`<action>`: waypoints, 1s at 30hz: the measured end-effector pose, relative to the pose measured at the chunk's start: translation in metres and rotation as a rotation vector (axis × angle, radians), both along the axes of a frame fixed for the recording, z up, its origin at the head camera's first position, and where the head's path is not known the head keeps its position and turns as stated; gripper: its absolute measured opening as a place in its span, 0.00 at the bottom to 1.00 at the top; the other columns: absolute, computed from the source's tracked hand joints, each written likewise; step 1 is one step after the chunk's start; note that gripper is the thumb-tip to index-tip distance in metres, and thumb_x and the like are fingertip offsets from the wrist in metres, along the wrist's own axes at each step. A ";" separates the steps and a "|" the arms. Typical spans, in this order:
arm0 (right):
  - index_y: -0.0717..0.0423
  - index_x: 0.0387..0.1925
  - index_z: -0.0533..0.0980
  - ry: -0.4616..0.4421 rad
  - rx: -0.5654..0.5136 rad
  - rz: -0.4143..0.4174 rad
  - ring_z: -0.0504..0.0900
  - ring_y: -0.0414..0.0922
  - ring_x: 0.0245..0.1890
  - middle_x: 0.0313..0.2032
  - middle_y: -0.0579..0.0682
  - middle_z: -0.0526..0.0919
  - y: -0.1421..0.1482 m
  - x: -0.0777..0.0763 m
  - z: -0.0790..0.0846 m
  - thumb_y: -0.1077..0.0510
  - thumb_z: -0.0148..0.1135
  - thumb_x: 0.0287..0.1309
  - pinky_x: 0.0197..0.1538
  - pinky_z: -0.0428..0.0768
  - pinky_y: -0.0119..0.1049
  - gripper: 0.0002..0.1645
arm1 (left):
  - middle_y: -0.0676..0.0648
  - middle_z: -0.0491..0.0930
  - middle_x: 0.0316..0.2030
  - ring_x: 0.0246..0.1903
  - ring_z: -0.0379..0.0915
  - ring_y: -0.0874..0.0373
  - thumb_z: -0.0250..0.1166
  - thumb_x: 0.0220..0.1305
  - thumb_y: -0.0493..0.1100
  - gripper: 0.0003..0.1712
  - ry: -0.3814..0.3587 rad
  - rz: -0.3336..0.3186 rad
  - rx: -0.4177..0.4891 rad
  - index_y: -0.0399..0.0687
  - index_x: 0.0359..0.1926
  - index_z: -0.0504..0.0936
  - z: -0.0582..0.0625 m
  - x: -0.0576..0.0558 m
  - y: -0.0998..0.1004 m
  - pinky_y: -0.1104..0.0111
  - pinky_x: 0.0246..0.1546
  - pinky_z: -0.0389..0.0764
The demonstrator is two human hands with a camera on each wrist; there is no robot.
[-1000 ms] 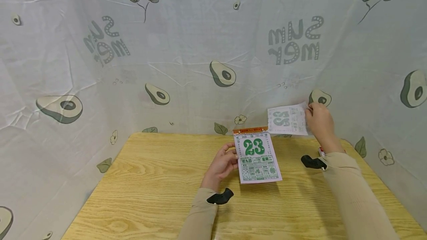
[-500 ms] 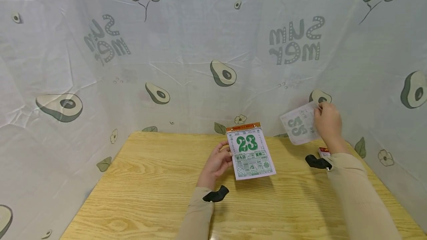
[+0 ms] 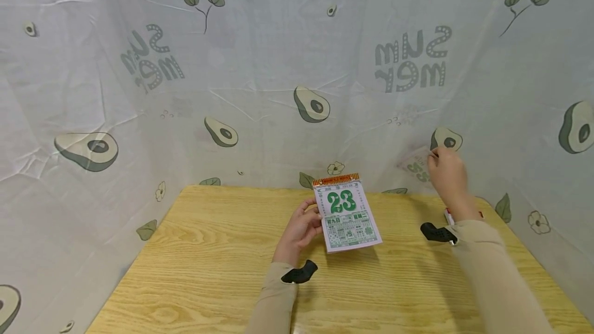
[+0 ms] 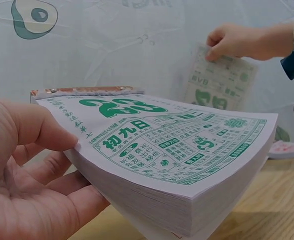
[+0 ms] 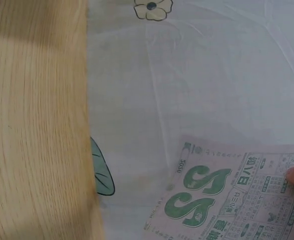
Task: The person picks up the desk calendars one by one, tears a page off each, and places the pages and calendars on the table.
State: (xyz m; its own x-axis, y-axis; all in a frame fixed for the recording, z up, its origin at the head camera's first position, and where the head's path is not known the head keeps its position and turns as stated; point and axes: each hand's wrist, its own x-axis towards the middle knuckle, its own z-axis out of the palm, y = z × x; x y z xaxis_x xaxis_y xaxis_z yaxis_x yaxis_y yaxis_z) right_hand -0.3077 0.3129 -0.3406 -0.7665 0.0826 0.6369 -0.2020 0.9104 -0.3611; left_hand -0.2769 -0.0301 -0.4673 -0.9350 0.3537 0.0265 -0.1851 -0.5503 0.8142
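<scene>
A thick tear-off calendar [image 3: 348, 223], with a red and gold top strip and a green 23, leans slightly back over the table. My left hand [image 3: 299, 228] grips it by the left edge, thumb [image 4: 57, 132] on the top page and fingers underneath. To the right and farther back, my right hand [image 3: 447, 177] pinches a loose calendar page [image 3: 415, 165] by its edge. In the right wrist view that thin page [image 5: 226, 197] carries a green 22, with its print showing through reversed. It hangs in front of the curtain, apart from the calendar.
A small red and white item [image 3: 448, 216] lies on the wooden table [image 3: 209, 251], partly hidden behind my right wrist. The pale avocado-print curtain [image 3: 260, 50] hangs along the table's back edge and both sides.
My right hand has drawn the loose page away from the calendar's top, to the right and toward the curtain. The calendar in my left hand has shifted a little left.
</scene>
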 end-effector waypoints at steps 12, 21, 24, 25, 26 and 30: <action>0.75 0.43 0.74 0.052 -0.001 -0.007 0.76 0.67 0.40 0.38 0.72 0.77 -0.009 0.004 -0.010 0.65 0.51 0.67 0.43 0.75 0.59 0.13 | 0.50 0.80 0.43 0.39 0.81 0.56 0.48 0.63 0.25 0.28 0.005 0.053 -0.007 0.43 0.63 0.62 -0.005 -0.005 -0.008 0.63 0.41 0.81; 0.74 0.40 0.75 0.114 0.004 0.009 0.75 0.65 0.39 0.36 0.69 0.77 -0.022 0.007 -0.021 0.66 0.53 0.66 0.42 0.74 0.58 0.11 | 0.50 0.80 0.43 0.39 0.80 0.56 0.46 0.64 0.24 0.28 -0.005 0.074 -0.002 0.42 0.63 0.60 -0.003 -0.007 -0.020 0.63 0.41 0.81; 0.73 0.39 0.75 0.147 0.006 0.018 0.75 0.65 0.39 0.36 0.69 0.77 -0.027 0.007 -0.026 0.66 0.54 0.65 0.42 0.75 0.58 0.10 | 0.50 0.80 0.42 0.39 0.80 0.56 0.47 0.64 0.24 0.27 -0.009 0.079 -0.008 0.42 0.64 0.60 -0.002 -0.007 -0.025 0.63 0.40 0.81; 0.73 0.39 0.75 0.161 0.004 0.023 0.75 0.65 0.39 0.36 0.69 0.78 -0.029 0.007 -0.027 0.66 0.55 0.65 0.42 0.75 0.58 0.09 | 0.50 0.80 0.42 0.39 0.80 0.56 0.47 0.64 0.24 0.28 -0.011 0.082 -0.012 0.42 0.64 0.60 -0.001 -0.007 -0.027 0.63 0.40 0.81; 0.73 0.38 0.75 0.173 0.004 0.028 0.75 0.65 0.39 0.36 0.69 0.78 -0.031 0.007 -0.029 0.66 0.55 0.65 0.42 0.75 0.58 0.09 | 0.50 0.80 0.42 0.39 0.80 0.56 0.47 0.64 0.24 0.28 -0.013 0.085 -0.015 0.41 0.64 0.60 -0.001 -0.007 -0.029 0.64 0.40 0.81; 0.72 0.37 0.75 0.199 -0.003 0.039 0.76 0.64 0.37 0.34 0.69 0.78 -0.039 0.008 -0.035 0.67 0.57 0.64 0.41 0.75 0.58 0.08 | 0.49 0.78 0.43 0.39 0.80 0.55 0.46 0.64 0.25 0.28 -0.008 0.097 -0.033 0.41 0.64 0.60 -0.001 -0.008 -0.037 0.64 0.40 0.81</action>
State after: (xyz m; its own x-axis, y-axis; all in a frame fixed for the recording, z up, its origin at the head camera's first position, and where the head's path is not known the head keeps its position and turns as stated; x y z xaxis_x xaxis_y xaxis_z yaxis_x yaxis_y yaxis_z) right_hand -0.2998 0.2738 -0.3754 -0.6280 0.0576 0.7761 -0.3044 0.8996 -0.3131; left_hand -0.2850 -0.0672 -0.4682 -0.9651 0.2618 0.0083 -0.1390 -0.5389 0.8308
